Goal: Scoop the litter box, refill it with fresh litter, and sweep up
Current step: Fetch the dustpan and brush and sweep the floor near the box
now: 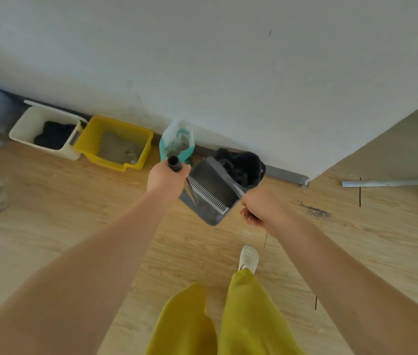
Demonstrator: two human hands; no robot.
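- Litter box [115, 143], yellow, sat against the wall between a white bin [46, 131] and a bag [177, 140].
- Left hand [166, 179] gripped a black handle [174, 163].
- Right hand [261, 208] clasped the dustpan [210, 190] handle.
- Bare floor [74, 213] lay open leftward.

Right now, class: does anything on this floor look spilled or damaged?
Yes. A dark gritty smear marks the wooden floor right of the dustpan, and a loose baseboard strip lies askew there.
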